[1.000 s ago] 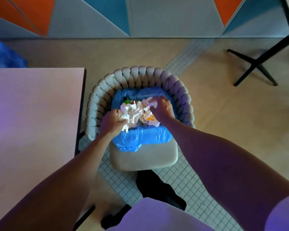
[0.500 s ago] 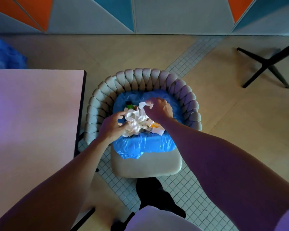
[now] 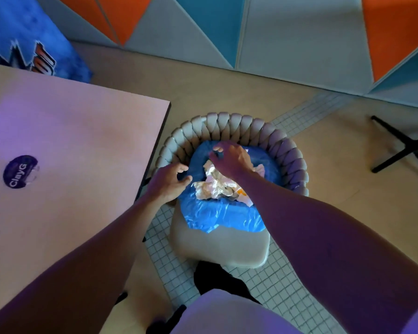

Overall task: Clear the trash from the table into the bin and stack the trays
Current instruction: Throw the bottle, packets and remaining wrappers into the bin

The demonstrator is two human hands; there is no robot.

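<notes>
Both forearms reach forward and down over the bin [image 3: 270, 165], beside the table [image 3: 70, 141].

Left hand [image 3: 168, 183] – palm down, at the left rim. Its fingers are curled against the blue liner [image 3: 217, 215]; cannot tell whether they pinch it.

Right hand [image 3: 231, 160] – wrist bent, just above the crumpled paper [image 3: 215, 185]. Its fingers are loosely curled with nothing in them.

The paper lies inside the liner, heaped at the mouth.

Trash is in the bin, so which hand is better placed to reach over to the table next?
Left, likely. The left hand sits at the left rim of the bin, right beside the table edge. The right hand hovers over the crumpled paper, farther from the table.
</notes>
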